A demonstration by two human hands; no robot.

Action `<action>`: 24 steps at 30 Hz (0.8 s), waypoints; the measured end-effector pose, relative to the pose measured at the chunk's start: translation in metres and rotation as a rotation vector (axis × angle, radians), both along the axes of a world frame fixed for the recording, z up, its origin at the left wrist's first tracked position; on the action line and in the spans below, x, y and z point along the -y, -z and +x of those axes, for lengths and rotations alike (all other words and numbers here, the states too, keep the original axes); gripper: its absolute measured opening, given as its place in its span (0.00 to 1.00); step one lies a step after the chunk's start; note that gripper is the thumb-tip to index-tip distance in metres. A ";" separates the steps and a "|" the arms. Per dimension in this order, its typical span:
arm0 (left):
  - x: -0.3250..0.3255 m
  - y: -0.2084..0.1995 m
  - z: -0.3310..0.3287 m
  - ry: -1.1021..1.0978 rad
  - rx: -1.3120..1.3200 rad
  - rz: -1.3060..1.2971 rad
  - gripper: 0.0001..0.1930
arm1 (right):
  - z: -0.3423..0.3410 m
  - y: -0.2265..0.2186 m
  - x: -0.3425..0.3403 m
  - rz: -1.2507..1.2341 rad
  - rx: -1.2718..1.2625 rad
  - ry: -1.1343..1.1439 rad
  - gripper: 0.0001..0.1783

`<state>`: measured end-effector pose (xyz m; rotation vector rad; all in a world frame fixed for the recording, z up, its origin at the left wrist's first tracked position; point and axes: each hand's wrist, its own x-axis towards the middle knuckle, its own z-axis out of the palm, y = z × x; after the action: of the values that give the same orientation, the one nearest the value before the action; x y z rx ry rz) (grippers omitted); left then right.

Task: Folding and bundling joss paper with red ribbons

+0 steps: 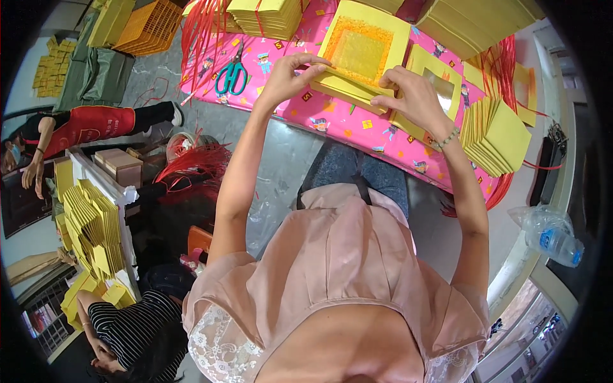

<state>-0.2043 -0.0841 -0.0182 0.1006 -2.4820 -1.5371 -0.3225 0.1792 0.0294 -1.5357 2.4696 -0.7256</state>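
Note:
Both hands are at the near edge of a yellow paper packet, whose top carries an orange-bordered square with a shiny centre. My left hand grips its near left corner between thumb and fingers. At the near right corner, my right hand pinches the edge with thumb and fingers curled; a bracelet circles that wrist. The packet's near side looks slightly raised along a fold. Right of it lies another yellow sheet with a pale shiny square, partly behind my right hand. Scissors with green handles rest left of my left hand.
A pink patterned cloth covers the table. Around its edges stand a tied yellow paper stack, a fanned yellow stack and red strings. An orange crate is far left. Two other people are at the left, one in a red apron.

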 end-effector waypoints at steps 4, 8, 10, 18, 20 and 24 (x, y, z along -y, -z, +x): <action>0.000 0.000 0.000 0.002 0.026 0.017 0.12 | -0.002 -0.002 0.001 0.034 0.031 0.013 0.22; -0.001 -0.010 0.002 0.084 0.030 -0.041 0.14 | -0.003 -0.004 0.000 0.049 0.039 0.011 0.20; -0.007 -0.018 0.004 0.080 -0.077 -0.256 0.21 | -0.003 -0.004 0.000 0.053 0.029 0.010 0.20; -0.032 -0.036 -0.004 0.089 -0.170 -0.902 0.26 | 0.001 -0.005 0.001 0.008 -0.051 0.033 0.20; -0.042 -0.033 -0.010 0.098 -0.190 -0.937 0.25 | 0.003 -0.004 0.001 -0.038 -0.109 0.026 0.19; -0.066 -0.030 -0.018 0.141 -0.213 -0.983 0.15 | 0.003 -0.001 -0.001 -0.116 -0.152 0.025 0.18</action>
<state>-0.2221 -0.0178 0.0123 -0.3772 -2.7817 -0.2015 -0.3192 0.1797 0.0308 -1.6614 2.6013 -0.7971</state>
